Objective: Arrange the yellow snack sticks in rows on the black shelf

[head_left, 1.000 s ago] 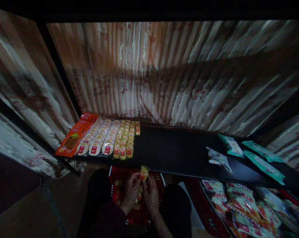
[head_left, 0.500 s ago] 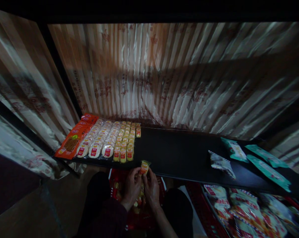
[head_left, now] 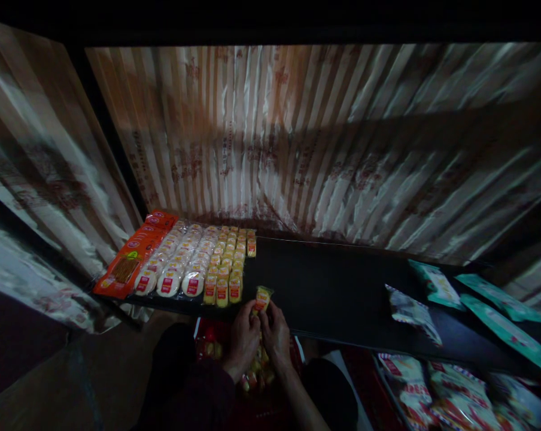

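Observation:
Between my two hands, at the shelf's front edge, is a small yellow wrapped snack (head_left: 262,297) with a red label. My left hand (head_left: 243,335) pinches it from the left, and my right hand (head_left: 276,335) from the right. Just beyond and to the left, rows of similar yellow snack packs (head_left: 222,291) lie on the black shelf (head_left: 315,275). Below my hands, a red bag or box (head_left: 201,341) holds more yellow wrapped pieces (head_left: 252,378), partly hidden by my wrists.
Left of the yellow rows lie round white wrapped crackers (head_left: 168,282) and orange packets (head_left: 129,263). Teal packets (head_left: 506,326) and a silvery packet (head_left: 412,311) lie on the right. Lower right, a crate holds red-and-white bags (head_left: 461,392). A curtain (head_left: 270,137) hangs behind.
The view has shifted slightly, so the shelf and its goods sit a little lower. Both hands still hold the same yellow snack, near the shelf edge.

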A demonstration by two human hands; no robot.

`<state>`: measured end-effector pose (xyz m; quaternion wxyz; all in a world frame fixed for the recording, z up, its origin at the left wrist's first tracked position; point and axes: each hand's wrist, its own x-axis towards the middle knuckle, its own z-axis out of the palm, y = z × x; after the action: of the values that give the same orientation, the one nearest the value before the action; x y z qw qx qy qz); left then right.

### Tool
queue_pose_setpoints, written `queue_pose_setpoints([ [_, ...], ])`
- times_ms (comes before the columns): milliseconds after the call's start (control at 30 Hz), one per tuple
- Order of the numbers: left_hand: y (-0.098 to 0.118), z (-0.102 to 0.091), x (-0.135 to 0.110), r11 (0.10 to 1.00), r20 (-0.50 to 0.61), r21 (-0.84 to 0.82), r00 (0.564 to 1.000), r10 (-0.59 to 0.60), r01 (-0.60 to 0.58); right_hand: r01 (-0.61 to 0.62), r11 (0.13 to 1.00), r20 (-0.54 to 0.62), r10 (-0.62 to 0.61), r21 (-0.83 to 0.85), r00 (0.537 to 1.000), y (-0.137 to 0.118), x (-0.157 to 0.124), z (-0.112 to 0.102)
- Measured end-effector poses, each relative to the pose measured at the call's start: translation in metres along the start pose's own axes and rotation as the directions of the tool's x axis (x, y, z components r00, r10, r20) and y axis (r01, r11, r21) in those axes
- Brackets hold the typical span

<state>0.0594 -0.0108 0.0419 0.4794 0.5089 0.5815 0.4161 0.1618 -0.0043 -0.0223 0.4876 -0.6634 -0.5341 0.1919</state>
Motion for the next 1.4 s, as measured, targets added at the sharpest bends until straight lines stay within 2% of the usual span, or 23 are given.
queue_pose_setpoints([
  [100,0.000,0.005,0.004,1.000,0.037,-0.011,0.999,-0.017,0.018,-0.005,1.000,0.001,0.005,-0.003,1.000,0.005,0.009,0.002],
  [267,0.004,0.010,0.007,0.989,0.124,-0.137,0.991,-0.041,0.058,-0.026,1.000,0.002,0.026,0.015,1.000,0.011,0.021,0.004],
  [367,0.006,0.012,0.011,0.983,0.139,-0.168,0.989,-0.056,0.079,-0.033,0.999,0.002,0.033,0.023,0.999,0.014,0.028,0.006],
  [600,-0.002,0.022,0.031,0.986,0.082,-0.151,0.995,-0.060,0.071,-0.038,0.998,-0.044,0.040,0.042,0.998,0.018,0.042,0.019],
  [867,-0.017,0.038,0.060,0.995,-0.014,-0.074,0.998,-0.067,0.066,-0.070,0.995,-0.032,0.072,0.064,0.997,0.016,0.060,0.030],
  [1000,-0.026,0.054,0.072,0.997,-0.044,-0.070,0.999,-0.028,0.025,-0.063,0.994,-0.041,0.067,0.088,0.997,0.015,0.066,0.033],
  [1200,-0.026,0.094,0.090,0.995,-0.014,-0.102,1.000,0.006,-0.008,-0.051,0.996,-0.037,0.053,0.071,0.998,0.018,0.073,0.038],
  [1400,-0.024,0.100,0.103,0.995,0.014,-0.088,0.999,0.045,-0.044,-0.027,0.998,-0.035,0.029,0.051,0.999,0.026,0.085,0.047],
])
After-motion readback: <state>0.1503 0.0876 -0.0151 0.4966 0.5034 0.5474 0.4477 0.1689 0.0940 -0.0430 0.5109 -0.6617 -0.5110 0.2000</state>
